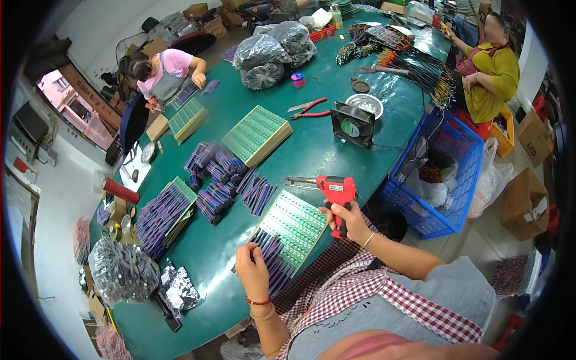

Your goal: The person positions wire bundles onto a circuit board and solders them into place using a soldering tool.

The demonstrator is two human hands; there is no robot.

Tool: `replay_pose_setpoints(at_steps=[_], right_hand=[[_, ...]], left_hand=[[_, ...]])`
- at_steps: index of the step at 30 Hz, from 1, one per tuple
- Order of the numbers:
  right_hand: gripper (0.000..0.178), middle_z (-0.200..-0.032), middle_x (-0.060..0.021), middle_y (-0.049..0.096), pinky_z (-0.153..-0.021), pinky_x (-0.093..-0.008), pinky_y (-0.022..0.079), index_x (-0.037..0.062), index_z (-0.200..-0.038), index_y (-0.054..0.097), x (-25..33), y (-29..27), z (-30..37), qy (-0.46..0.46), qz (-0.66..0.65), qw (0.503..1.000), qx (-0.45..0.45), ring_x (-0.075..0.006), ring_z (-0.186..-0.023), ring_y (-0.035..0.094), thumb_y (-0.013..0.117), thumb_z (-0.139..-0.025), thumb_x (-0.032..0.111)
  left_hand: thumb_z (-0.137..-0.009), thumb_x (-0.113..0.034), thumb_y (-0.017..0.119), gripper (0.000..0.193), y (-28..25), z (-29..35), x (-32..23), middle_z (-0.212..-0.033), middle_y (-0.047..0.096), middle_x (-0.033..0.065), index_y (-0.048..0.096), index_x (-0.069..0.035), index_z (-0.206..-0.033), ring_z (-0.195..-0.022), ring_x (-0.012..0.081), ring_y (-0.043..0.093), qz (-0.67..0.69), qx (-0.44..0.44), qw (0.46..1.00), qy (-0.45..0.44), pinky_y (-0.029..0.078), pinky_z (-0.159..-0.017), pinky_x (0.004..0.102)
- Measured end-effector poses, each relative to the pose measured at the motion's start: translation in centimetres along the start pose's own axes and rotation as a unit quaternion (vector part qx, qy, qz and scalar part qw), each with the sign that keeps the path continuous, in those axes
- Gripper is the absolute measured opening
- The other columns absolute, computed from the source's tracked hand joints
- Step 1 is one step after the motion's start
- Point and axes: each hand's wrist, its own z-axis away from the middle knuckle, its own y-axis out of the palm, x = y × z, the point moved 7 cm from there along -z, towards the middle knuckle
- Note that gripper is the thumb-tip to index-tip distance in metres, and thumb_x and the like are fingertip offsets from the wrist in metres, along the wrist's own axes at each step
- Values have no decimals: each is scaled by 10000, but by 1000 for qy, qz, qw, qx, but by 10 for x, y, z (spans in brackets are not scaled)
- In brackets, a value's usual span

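My right hand (354, 224) is wrapped round the grip of a red soldering gun (338, 188). Its long metal tip points left, above the far edge of a pale green circuit board panel (298, 223) lying in front of me. Short purple-and-black wires (277, 259) lie in a row across the panel's near left part. Over that row's left end, my left hand (252, 271) has its fingers curled together; whatever lies between them is hidden. Just beyond the panel is a loose group of similar wires (257, 193), beside bundled wires (216, 201).
Board stacks (257, 133) and a wire-covered panel (163, 216) sit further off on the green table (204, 264). A small fan (353, 124), red-handled pliers (312, 108) and a blue crate (444, 210) are rightward. Two people work across the table, another stands behind.
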Motion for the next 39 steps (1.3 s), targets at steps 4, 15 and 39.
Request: replay_pose_setpoints(at_steps=[4,15,39], right_hand=[[242,-733,-61,632,-1005,-362,474,-10,-1010,585,4,3,0,-19,-11,1000,11,-125,-551,568,601,-944,222],[296,-716,-72,611,-1024,-375,464,-26,-1117,544,7,4,1,-2,12,1000,25,-128,-545,559,589,-946,211],[320,-686,-60,614,-747,-273,538,-29,-1083,584,5,2,-6,-44,32,997,49,-113,-517,551,620,-940,255]], left_hand=[[-850,35,606,108,11,21,-10,-829,600,130,636,14,-952,-686,247,586,37,34,999,-19,467,-615,336],[-835,-122,700,45,50,60,-24,-792,550,26,655,-115,-835,-788,219,558,-212,-3,967,139,378,-730,365],[-846,-54,568,176,67,74,-28,-869,536,74,611,-59,-1016,-820,232,543,-277,-36,936,215,430,-707,351]])
